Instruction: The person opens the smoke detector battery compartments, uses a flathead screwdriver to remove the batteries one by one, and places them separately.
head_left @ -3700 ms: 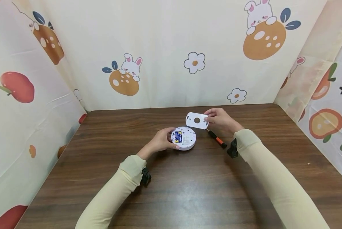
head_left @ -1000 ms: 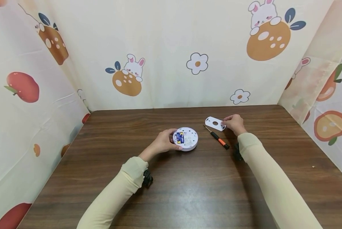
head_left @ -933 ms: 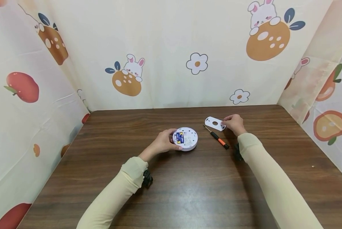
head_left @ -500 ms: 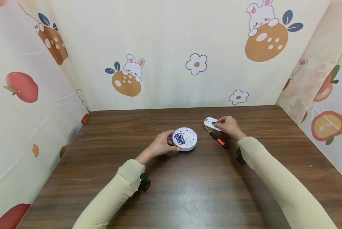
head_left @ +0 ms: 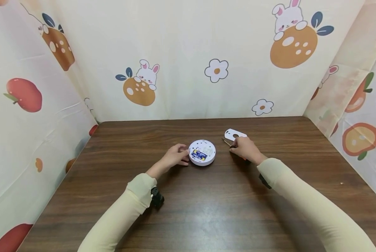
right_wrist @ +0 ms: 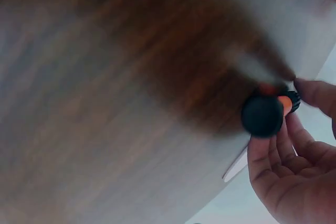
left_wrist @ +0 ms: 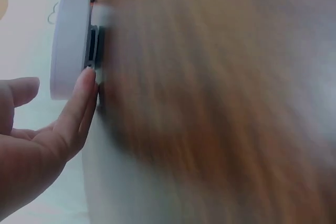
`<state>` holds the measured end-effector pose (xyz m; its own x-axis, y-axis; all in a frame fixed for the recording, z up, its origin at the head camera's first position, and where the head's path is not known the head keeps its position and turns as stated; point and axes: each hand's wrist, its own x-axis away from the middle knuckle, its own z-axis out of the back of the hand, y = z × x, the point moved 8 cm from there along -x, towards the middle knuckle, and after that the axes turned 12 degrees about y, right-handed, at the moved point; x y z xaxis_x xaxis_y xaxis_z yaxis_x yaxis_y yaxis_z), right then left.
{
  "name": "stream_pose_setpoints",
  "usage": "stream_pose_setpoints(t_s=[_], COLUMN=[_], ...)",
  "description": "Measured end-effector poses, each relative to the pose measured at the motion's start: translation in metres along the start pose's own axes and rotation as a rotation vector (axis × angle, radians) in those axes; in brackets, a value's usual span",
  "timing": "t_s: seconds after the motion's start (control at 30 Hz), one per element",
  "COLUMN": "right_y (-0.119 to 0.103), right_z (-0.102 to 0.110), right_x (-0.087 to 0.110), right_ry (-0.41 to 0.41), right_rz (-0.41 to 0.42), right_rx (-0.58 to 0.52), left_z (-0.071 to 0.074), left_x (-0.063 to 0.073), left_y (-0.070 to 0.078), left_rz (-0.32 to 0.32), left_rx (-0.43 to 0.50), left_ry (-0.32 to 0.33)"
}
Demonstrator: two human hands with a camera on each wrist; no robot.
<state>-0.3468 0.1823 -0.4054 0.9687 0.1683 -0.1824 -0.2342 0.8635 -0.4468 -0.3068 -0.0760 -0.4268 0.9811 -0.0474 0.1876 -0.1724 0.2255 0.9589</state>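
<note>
A white round device point(head_left: 203, 147), like a smoke alarm, lies on the table with its label side up. On it is a blue and yellow printed patch. My left hand point(head_left: 174, 157) is beside its left edge, fingers loosely extended; in the left wrist view a fingertip is right at the lower edge of the device point(left_wrist: 71, 45). My right hand point(head_left: 246, 149) pinches the black and orange handle of a screwdriver point(head_left: 227, 142), whose shaft points to the far left. The right wrist view shows thumb and fingers around the screwdriver point(right_wrist: 262, 116) handle; the palm hides part in the head view.
Just behind the right hand lies a white mounting plate point(head_left: 229, 133) with a round hole, partly covered by the hand. Printed curtains point(head_left: 181, 87) stand along the back and both sides of the brown wooden table point(head_left: 194, 210).
My right hand laid the plate down behind the screwdriver, let go and moved onto the screwdriver handle. The round device has turned counterclockwise, and my left hand has loosened from it.
</note>
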Motion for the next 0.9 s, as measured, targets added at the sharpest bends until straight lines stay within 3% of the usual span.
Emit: stream_pose_setpoints(t_s=[0.13,0.3,0.57,0.77,0.9], right_y=[-0.001,-0.005,-0.028,-0.048,-0.062], right_z=[-0.001,0.000,0.013,0.027,0.031], right_x=[0.001,0.003,0.012,0.016,0.022], right_ry=[0.021,0.005,-0.119,-0.125,-0.177], right_rz=[0.028,0.097,0.249,0.391,0.470], right_rx=[-0.012,-0.077,-0.302,-0.235,-0.192], left_z=[-0.007,-0.013,-0.018,-0.018,-0.019], left_x=[-0.006,-0.007,-0.006,-0.005,-0.004], left_y=[-0.002,-0.002,-0.007,-0.005,-0.007], left_rz=[0.082,0.121,0.155,0.142,0.144], left_rx=[0.060,0.058,0.093,0.104,0.107], left_ry=[-0.032,-0.059,-0.082,-0.082,-0.072])
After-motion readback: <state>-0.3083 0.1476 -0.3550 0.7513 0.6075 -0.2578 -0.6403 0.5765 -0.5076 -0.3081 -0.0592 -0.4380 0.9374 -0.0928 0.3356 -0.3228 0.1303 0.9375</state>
